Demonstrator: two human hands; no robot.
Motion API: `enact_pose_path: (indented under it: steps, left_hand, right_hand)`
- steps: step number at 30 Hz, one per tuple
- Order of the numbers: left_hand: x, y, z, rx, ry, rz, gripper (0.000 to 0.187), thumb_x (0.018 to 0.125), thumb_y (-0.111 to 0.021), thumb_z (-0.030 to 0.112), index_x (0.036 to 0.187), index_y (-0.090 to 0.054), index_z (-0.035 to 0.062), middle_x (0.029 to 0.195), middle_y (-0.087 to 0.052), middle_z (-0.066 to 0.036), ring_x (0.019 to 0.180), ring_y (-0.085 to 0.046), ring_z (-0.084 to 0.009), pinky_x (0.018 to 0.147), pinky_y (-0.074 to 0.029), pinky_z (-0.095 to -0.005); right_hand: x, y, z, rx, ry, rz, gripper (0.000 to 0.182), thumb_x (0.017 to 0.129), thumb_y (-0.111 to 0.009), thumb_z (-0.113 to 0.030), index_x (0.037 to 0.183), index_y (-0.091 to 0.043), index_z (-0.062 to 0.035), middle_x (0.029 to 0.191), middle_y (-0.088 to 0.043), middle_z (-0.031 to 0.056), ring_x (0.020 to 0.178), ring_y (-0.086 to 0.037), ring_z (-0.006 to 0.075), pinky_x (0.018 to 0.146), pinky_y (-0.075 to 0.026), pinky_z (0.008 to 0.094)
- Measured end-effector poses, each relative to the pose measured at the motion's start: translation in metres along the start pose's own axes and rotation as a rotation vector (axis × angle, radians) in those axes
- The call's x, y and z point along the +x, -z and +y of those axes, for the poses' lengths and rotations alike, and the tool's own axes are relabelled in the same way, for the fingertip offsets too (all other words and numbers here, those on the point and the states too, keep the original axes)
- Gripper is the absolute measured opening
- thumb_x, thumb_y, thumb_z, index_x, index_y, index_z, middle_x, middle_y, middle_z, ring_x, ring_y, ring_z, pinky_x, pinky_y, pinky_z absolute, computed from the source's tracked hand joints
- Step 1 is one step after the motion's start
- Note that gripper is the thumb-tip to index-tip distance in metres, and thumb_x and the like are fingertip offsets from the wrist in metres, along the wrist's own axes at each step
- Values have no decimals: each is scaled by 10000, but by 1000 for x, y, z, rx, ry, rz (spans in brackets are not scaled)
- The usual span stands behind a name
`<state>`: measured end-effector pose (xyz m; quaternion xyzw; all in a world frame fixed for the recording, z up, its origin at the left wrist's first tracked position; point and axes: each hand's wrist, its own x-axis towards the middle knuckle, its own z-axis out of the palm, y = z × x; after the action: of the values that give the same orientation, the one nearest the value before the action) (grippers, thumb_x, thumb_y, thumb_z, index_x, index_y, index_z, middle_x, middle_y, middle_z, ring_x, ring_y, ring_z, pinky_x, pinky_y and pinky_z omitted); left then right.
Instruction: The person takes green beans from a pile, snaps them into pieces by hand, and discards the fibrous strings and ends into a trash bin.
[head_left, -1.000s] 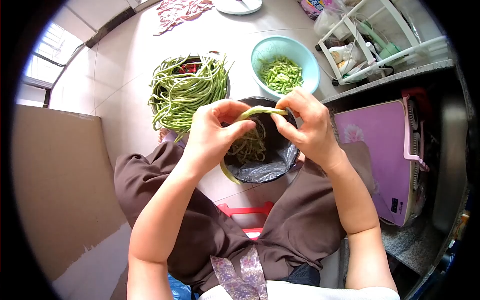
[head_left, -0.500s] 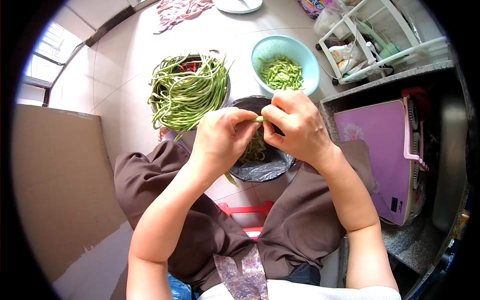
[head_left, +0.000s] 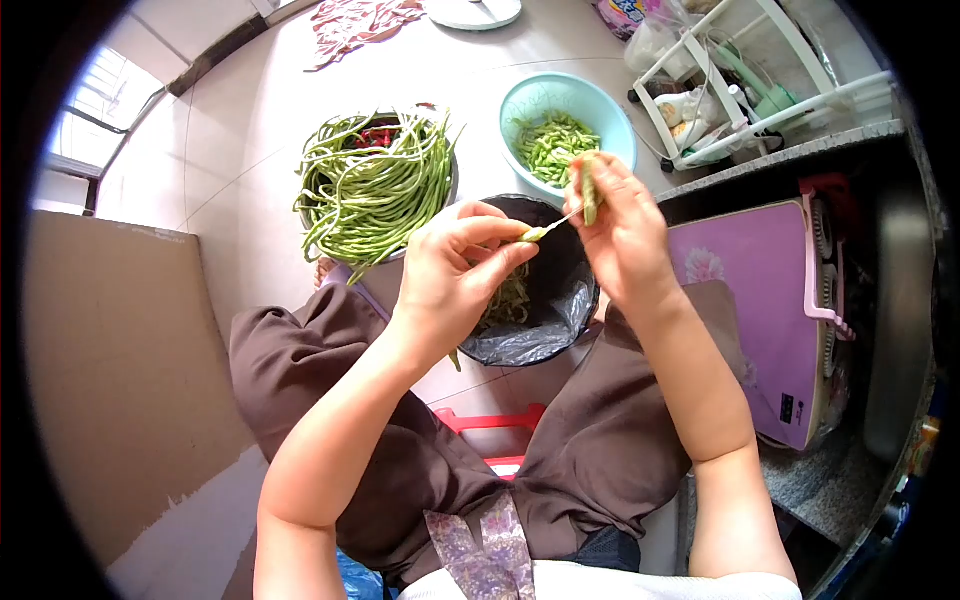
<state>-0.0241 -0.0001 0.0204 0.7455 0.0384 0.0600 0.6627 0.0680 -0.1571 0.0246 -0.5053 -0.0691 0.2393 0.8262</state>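
Over the bin, my left hand [head_left: 445,265] pinches a long bean [head_left: 533,235] between thumb and forefinger; most of the bean is hidden by the hand. My right hand [head_left: 630,235], higher and to the right, holds a short green bean piece [head_left: 588,196] against its fingers. A thin pale string [head_left: 561,221] stretches between the two. Below both hands stands a bin with a black liner [head_left: 535,345], with pale green scraps [head_left: 507,305] inside. Cut bean pieces [head_left: 553,148] lie in the light blue basin [head_left: 621,118] just beyond my right hand.
A heap of long beans [head_left: 375,205] fills a round container at left, with something red among them. A white rack [head_left: 690,50] stands at the upper right. Nearer on the right is a purple panel [head_left: 750,320] inside a stone-edged recess. Cardboard [head_left: 110,350] stands at left.
My hands were together on one bean. My right hand has moved up and right and turned, with a bean piece in it and a string trailing to my left hand.
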Motion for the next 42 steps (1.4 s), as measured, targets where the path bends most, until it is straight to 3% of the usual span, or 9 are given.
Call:
enact_pose_path:
  steps: [2,5,8,11,17,24,29,34,42]
  left_hand:
    - [-1,-1,6,5,71,-13,123,813,-678,37,927,-688,-8,860,-591,-26,792,-554,-69,680,-440,-192]
    - [-2,-2,6,51,63,13,114,822,-671,43,922,-690,-7,853,-596,-24,801,-553,-67,685,-438,-192]
    - [1,-3,-3,-144,34,34,128,830,-662,39,946,-686,-8,856,-607,-17,796,-559,-63,695,-443,-193]
    - [0,-2,-2,-302,120,10,159,834,-661,40,985,-677,-7,872,-623,-15,794,-567,-61,705,-449,-194]
    - [0,0,3,-246,213,-71,199,841,-657,48,1026,-651,-23,886,-679,-62,793,-612,-72,756,-490,-218]
    - [2,10,9,-641,353,-174,251,854,-659,229,985,-682,17,891,-681,-51,795,-600,-73,749,-462,-209]
    - [6,17,6,-701,510,24,309,853,-661,289,1045,-646,47,944,-678,-43,765,-588,-56,717,-455,-195]
    - [8,23,3,-674,498,158,283,851,-666,275,1022,-649,51,928,-683,-59,783,-612,-63,722,-464,-194]
    - [10,29,-2,-679,476,222,263,876,-636,267,1062,-636,80,937,-683,-45,824,-619,-68,746,-452,-205]
  right_hand:
    - [7,17,1,250,10,85,157,961,-464,-164,1016,-532,-34,812,-561,54,725,-534,140,676,-446,250]
    - [2,6,-12,188,-116,256,157,944,-473,-153,1027,-528,-32,784,-563,60,652,-531,131,590,-442,238]
    - [-7,9,-13,-80,-233,-161,179,886,-533,-128,1030,-566,-29,699,-521,-5,583,-477,79,533,-373,187]
    - [-17,-14,-15,-372,-79,-152,114,845,-634,-65,946,-624,-13,726,-535,-32,655,-487,35,604,-392,172]
    - [-17,-15,-9,-526,113,-194,78,862,-619,-54,899,-617,14,754,-543,-15,748,-546,60,698,-441,200]
    - [-20,-13,-6,-647,318,-206,55,830,-620,-29,859,-609,17,794,-556,34,729,-536,108,669,-436,230]
    - [-22,-12,-9,-718,384,-290,57,804,-636,-32,836,-610,7,764,-544,53,710,-520,139,651,-416,241]
    - [-28,-10,-19,-822,208,-483,64,788,-653,-21,808,-596,0,721,-514,55,643,-467,143,597,-388,264]
    - [-35,5,-8,-1118,41,-744,101,772,-659,-96,816,-596,-31,759,-549,92,711,-578,266,622,-449,350]
